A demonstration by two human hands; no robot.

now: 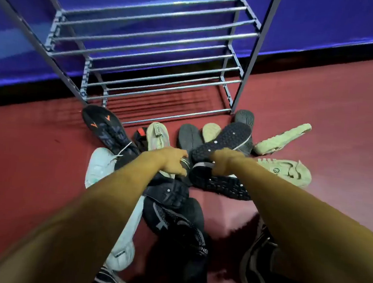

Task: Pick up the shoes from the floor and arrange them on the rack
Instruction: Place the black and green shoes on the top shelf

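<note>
Shoes (166, 193) lie in a loose heap on the floor right in front of the rack (246, 79). None are on it yet, so I judge the job has barely begun. The rack stands against the wall, its metal bars bare on every tier I can see. The heap reaches just beside its bottom front bar, which should keep each carry short. Most of the heap is tumbled, with several soles up and pairs split, so I expect to hunt for mates before setting anything down.

My right hand (222, 162) grips the black studded shoe (225, 137) at its nearer end. My fingers are curled round it, with the sole turned up and the far end pointing toward the rack. I judge that this grip leaves the far end free to go onto the bars first. What looks like its mate (222, 184) lies sole-up just below that hand. My left hand (171, 162) reaches down onto the middle of the heap beside the right 1, fingers bent over a striped upper. I cannot tell whether they pinch anything or only rest there.

The floor (327, 107) is a smooth dark red with a slight sheen, so shoes should slide on it easily. The wall (321, 25) behind is deep blue, with a black strip (319, 55) along its foot. The light is dim and bluish.
</note>
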